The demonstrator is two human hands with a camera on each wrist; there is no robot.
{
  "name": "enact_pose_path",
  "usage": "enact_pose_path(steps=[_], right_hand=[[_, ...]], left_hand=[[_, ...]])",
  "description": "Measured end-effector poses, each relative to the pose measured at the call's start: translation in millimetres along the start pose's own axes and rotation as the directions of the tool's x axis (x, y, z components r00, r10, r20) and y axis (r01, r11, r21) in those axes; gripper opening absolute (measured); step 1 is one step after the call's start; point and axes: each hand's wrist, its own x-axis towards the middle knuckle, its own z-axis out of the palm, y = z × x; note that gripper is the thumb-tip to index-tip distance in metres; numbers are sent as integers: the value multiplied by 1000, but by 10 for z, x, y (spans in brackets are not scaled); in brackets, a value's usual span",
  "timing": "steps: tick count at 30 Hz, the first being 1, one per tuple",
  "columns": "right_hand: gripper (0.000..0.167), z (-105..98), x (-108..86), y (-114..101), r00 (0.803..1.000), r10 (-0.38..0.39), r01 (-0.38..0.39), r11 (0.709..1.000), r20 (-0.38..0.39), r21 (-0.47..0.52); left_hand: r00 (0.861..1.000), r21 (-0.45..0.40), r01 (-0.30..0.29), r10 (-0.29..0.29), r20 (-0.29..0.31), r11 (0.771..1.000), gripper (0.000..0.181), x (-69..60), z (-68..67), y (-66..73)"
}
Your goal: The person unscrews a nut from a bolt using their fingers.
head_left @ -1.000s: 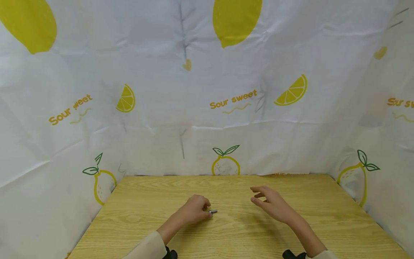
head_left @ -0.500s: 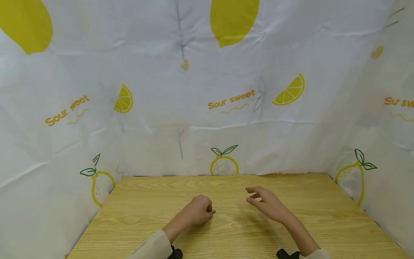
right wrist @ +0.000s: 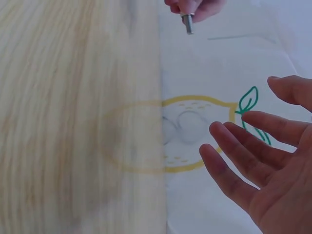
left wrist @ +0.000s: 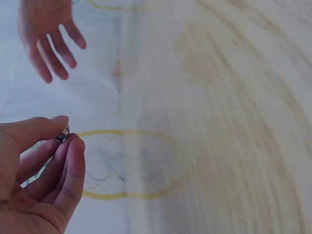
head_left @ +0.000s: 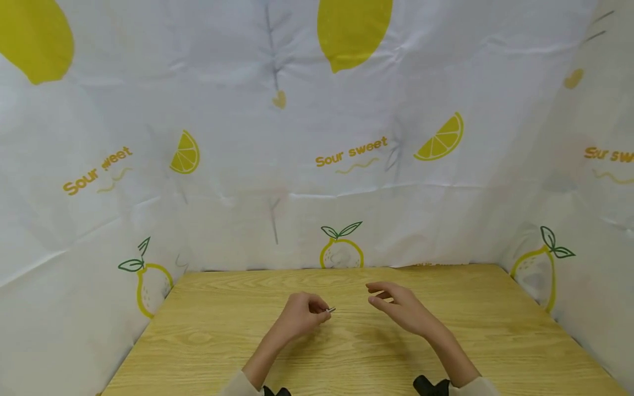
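Between thumb and fingertips, my left hand (head_left: pixel 302 314) pinches a small silver bolt (head_left: pixel 331 310) above the tabletop. The right wrist view shows the shank of the bolt (right wrist: pixel 188 24) sticking out past the fingers, pointing downward in that picture. Its other end is partly hidden by the thumb and fingers in the left wrist view, where a shiny rounded bit of the bolt (left wrist: pixel 62 135) shows. My right hand (head_left: pixel 398 307) hovers to the right of the bolt, apart from it. Its fingers are spread and relaxed and hold nothing.
A wood-grain table (head_left: pixel 238 291) lies under both hands. White cloth printed with lemons (head_left: pixel 247 165) hangs behind it and along both sides. Dark wrist camera mounts (head_left: pixel 431 385) sit on the wrists at the bottom edge.
My left hand has turned and risen slightly, the bolt still pinched and its shank again showing more. My right hand has drifted a little left, toward it. The head view has shifted slightly.
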Motion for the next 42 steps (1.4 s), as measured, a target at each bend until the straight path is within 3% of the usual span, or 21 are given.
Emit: enact_pose_path(steps=[4, 9, 22, 34, 42], right_hand=[[45, 5, 57, -96, 1000, -10, 10, 1000, -4, 29], [45, -22, 117, -231, 999, -45, 43, 994, 12, 99], [43, -40, 234, -474, 985, -164, 150, 965, 46, 215], [41, 65, 288, -543, 989, -134, 114, 962, 65, 250], [31, 73, 287, -596, 984, -153, 127, 958, 86, 256]], left_hand=[[998, -144, -21, 13, -57, 989, 17, -11, -25, 92], [994, -225, -57, 34, -105, 973, 16, -5, -69, 233], [986, -232, -102, 68, -150, 967, 14, -17, -106, 434], [982, -252, -134, 94, -164, 958, 13, -31, -136, 530], [971, -296, -194, 139, -196, 935, 12, -42, -119, 617]])
